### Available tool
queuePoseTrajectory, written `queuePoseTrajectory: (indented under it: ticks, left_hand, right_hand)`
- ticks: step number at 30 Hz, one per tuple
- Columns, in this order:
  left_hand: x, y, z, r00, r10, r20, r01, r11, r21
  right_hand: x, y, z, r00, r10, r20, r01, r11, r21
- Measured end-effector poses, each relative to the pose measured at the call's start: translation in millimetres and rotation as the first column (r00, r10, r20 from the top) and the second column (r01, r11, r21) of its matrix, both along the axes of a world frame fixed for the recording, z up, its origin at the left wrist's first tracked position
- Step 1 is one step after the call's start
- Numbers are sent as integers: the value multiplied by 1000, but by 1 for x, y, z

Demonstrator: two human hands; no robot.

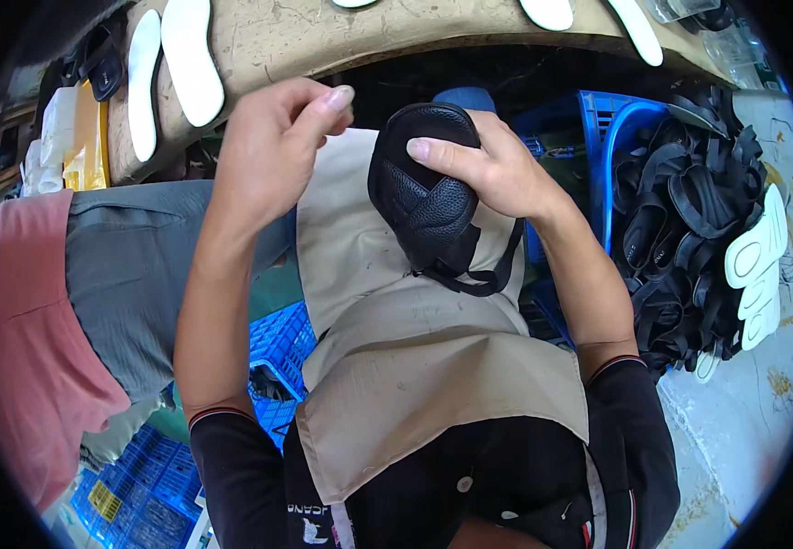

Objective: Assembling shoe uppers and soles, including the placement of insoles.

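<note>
Right hand (497, 169) grips one black sandal upper (428, 197).

Your bench and what lies on it

Your worn, curved bench (323, 37) carries white insoles: two (191, 59) lie side by side near its left end, and others (639, 32) rest along its far edge toward the right, partly cut off.

The right hand (492, 165) covers part of the black sandal upper (424, 197); white insoles (552, 11) are cut off by the top edge.
</note>
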State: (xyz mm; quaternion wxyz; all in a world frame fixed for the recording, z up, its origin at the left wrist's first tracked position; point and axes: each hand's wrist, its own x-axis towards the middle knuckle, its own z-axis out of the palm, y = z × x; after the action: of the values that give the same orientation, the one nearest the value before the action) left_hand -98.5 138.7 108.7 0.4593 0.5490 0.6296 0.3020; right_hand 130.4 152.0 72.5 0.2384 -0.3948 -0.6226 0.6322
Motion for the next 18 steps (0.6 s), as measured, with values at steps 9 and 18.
queuePoseTrajectory:
  ticks: [9, 18]
  left_hand:
    - [27, -26, -16, 997, -61, -38, 63, 996, 68]
    - [39, -40, -34, 984, 133, 118, -156, 964, 217]
  right_hand:
    - [1, -15, 9, 979, -134, 155, 129, 991, 43]
    - [9, -17, -2, 988, -156, 13, 156, 988, -2]
